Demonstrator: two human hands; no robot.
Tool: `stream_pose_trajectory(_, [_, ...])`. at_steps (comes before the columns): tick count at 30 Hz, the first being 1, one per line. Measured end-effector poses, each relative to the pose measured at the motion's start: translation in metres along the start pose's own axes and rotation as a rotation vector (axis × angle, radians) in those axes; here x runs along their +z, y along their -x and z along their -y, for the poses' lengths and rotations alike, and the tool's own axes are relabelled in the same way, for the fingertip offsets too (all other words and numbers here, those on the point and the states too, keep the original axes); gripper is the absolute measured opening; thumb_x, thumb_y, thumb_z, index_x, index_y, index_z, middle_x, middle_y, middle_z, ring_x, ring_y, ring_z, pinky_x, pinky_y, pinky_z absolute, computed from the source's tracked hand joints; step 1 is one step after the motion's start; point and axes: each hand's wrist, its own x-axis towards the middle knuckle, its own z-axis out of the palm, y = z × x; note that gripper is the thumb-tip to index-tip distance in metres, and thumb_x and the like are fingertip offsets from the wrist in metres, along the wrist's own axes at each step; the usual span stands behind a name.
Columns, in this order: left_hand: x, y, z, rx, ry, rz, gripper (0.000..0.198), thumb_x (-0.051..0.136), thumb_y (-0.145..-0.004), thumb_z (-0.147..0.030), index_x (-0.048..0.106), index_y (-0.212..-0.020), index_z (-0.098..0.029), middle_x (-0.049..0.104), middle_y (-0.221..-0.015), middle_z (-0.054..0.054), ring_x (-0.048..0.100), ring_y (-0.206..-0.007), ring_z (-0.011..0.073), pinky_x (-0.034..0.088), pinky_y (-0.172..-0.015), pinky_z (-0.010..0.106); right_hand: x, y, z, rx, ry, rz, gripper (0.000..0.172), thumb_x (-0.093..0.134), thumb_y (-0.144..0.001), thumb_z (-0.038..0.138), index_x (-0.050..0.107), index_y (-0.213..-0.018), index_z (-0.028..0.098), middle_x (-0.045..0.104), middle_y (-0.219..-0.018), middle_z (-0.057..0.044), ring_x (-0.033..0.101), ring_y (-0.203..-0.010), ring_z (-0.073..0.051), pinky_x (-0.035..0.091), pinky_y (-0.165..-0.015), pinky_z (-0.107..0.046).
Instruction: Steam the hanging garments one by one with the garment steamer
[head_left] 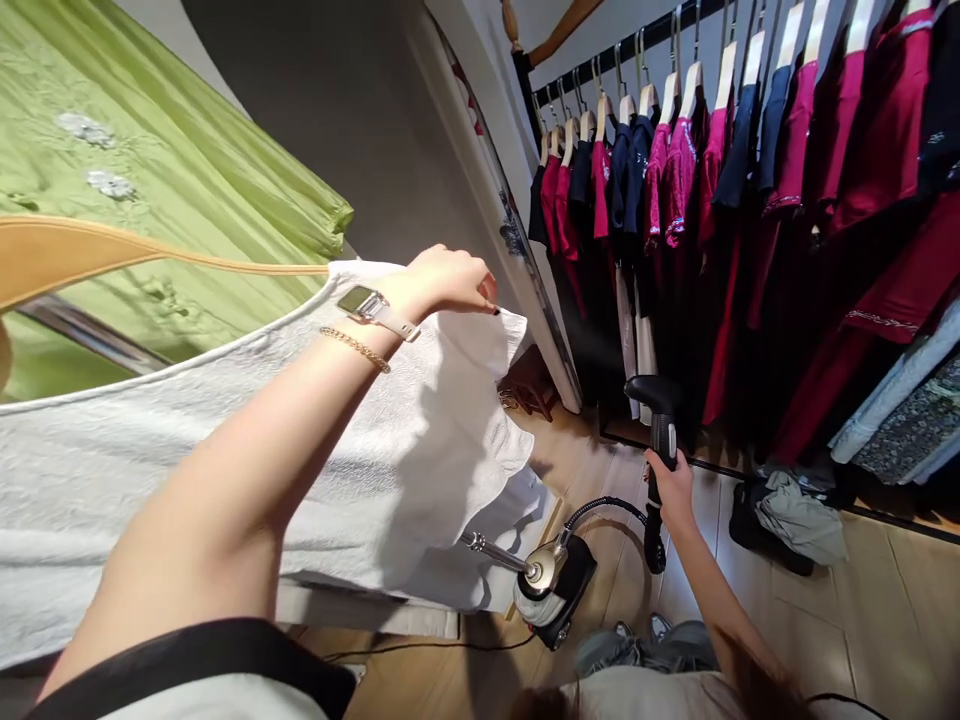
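Your left hand (442,282) has its fingers (469,290) pinched on the edge of the white textured garment (390,470), holding the cloth out. Your right hand (670,490) is clenched on the handheld steamer head (661,430), its hose (604,505) running to the base unit (555,590) on the wood floor (862,620). No readable labels.

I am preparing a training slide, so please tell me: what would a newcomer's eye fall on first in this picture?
A white textured garment fills the left side, and the left hand pinches its edge. At lower right, the right hand holds a black garment steamer head. Magenta and navy garments hang along the upper right.
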Motion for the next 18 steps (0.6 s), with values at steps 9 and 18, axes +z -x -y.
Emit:
stream_pose_trajectory(9, [0.000,-0.007,0.008,-0.013,-0.065,-0.002,0.036,0.052,-0.087,-0.036,0.077,-0.107,-0.020,0.075,-0.104,0.011,0.067,-0.089,0.0260,0.046,-0.072,0.033,-0.001,-0.003,-0.011,0.100,-0.114,-0.083,0.050,0.084,-0.058,0.049,0.056,-0.089,0.022,0.056,-0.063,0.006,0.051,-0.054,-0.012,0.043,-0.050,-0.026])
stream_pose_trajectory(18, [-0.029,0.047,0.061,-0.326,-0.050,-0.035,0.064,0.036,-0.096,-0.068,0.073,-0.109,-0.017,0.072,-0.103,0.012,0.066,-0.095,0.0298,0.049,-0.085,0.039,0.056,0.050,0.012,0.130,-0.075,0.256,0.050,0.080,-0.057,0.041,0.053,-0.094,0.021,0.056,-0.064,0.007,0.053,-0.052,-0.011,0.042,-0.049,-0.024])
